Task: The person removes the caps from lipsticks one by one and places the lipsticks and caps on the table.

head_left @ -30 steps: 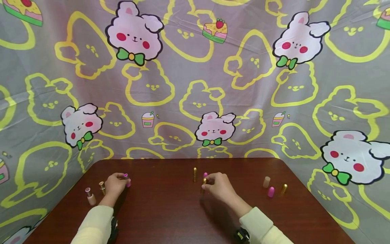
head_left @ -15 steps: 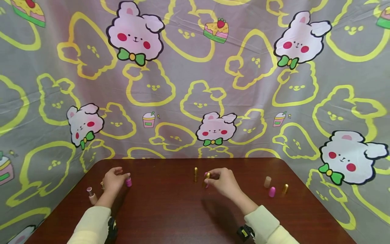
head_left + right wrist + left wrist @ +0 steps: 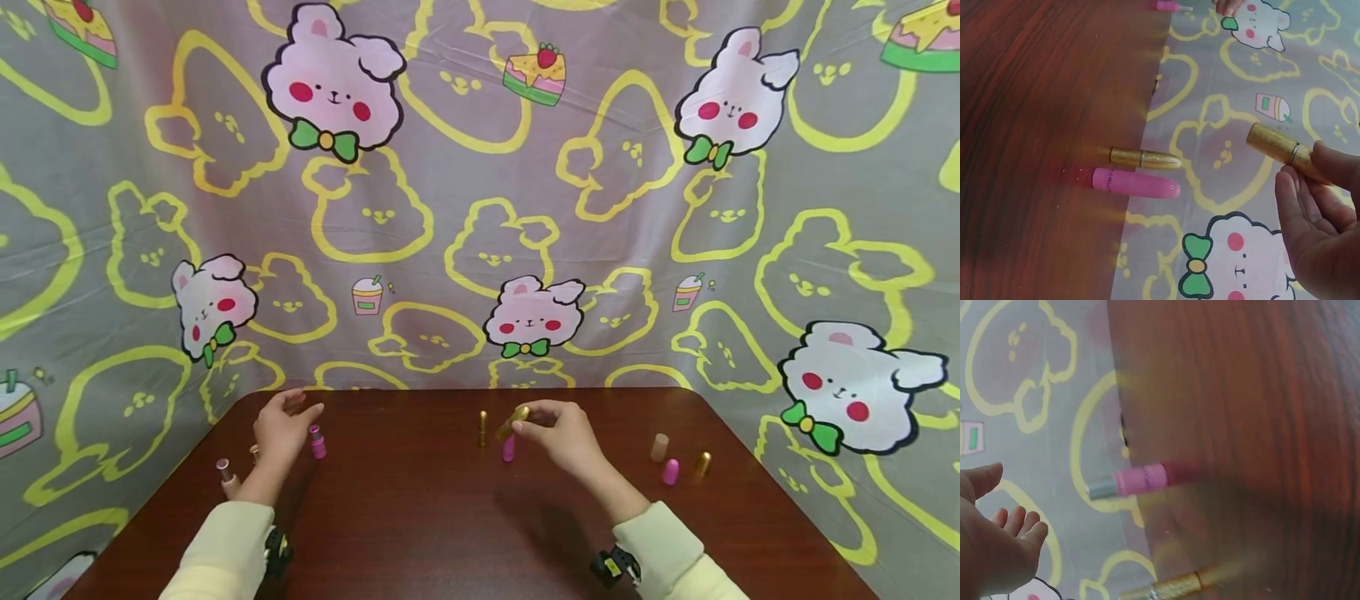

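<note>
- Look, right hand (image 3: 1325, 240) pinching a shiny gold bullet-shaped tube (image 3: 1272, 142), flat end jutting past the fingertips (image 3: 1285, 181)!
- Left hand (image 3: 279, 437): fingers (image 3: 1035, 534) loose, free, just apart from an upright pink lipstick (image 3: 1141, 479).

A booth-like, curtained-off space, with cartoon-rabbit fabric (image 3: 465, 179) around a dark wood-grain table (image 3: 420, 517).

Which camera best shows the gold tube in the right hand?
Right wrist view: the gold tube looks large, its ring visible, though the right hand hides one end. The head view shows it small; the left wrist view doesn't show it.
</note>
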A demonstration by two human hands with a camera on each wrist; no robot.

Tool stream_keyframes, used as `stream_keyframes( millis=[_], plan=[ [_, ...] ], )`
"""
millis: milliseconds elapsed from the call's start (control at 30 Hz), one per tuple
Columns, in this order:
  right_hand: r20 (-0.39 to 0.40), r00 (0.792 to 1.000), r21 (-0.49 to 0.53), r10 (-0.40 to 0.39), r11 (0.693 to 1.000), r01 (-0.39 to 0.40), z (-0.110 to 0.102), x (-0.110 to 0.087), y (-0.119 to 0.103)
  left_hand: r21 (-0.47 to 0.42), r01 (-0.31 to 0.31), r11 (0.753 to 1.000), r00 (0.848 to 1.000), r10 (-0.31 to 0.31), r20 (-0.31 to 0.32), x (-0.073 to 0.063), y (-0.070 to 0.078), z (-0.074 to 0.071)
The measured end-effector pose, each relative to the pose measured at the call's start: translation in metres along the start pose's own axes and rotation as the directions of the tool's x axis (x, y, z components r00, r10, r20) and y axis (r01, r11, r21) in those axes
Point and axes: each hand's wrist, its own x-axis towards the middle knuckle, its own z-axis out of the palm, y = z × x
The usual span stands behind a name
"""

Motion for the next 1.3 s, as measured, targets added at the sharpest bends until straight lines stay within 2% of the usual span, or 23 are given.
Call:
stream_keyframes(
  millis=[200,267,367,533,633,900,1033,1133,1300],
  plan=[
    [-0.048,0.999,0.12,0.016,0.993,-0.01,-0.002,0.001,-0.003,-0.058,-0.096,0.994,0.995,0.095,-0.022,-0.005,0.018,0.012],
    [-0.072,0.997,0.156,0.02,0.988,-0.008,-0.002,0.001,-0.004,-0.077,-0.11,0.991,0.994,0.109,-0.013,-0.007,0.024,0.017],
    [-0.102,0.994,0.216,0.032,0.976,-0.009,-0.003,0.002,-0.006,-0.131,-0.124,0.984,0.991,0.128,0.023,-0.011,0.032,0.026],
    [-0.126,0.99,0.336,0.069,0.942,-0.023,-0.002,0.004,-0.008,-0.22,-0.1,0.97,0.985,0.128,0.117,-0.02,0.046,0.043],
    [-0.13,0.988,0.388,0.081,0.921,-0.024,-0.002,0.004,-0.011,-0.281,-0.097,0.955,0.978,0.144,0.152,-0.027,0.055,0.051],
    [-0.139,0.985,0.51,0.101,0.86,-0.016,0.0,0.007,-0.016,-0.495,-0.134,0.858,0.96,0.237,0.151,-0.048,0.085,0.067],
    [-0.14,0.983,0.566,0.116,0.824,-0.017,0.0,0.007,-0.018,-0.57,-0.117,0.814,0.953,0.253,0.167,-0.058,0.099,0.074],
    [-0.142,0.982,0.626,0.125,0.779,-0.009,0.001,0.007,-0.02,-0.628,-0.076,0.774,0.949,0.25,0.193,-0.065,0.108,0.079],
    [-0.145,0.979,0.729,0.145,0.684,0.007,0.003,0.008,-0.023,-0.691,-0.001,0.723,0.946,0.225,0.234,-0.077,0.121,0.087]
  ],
)
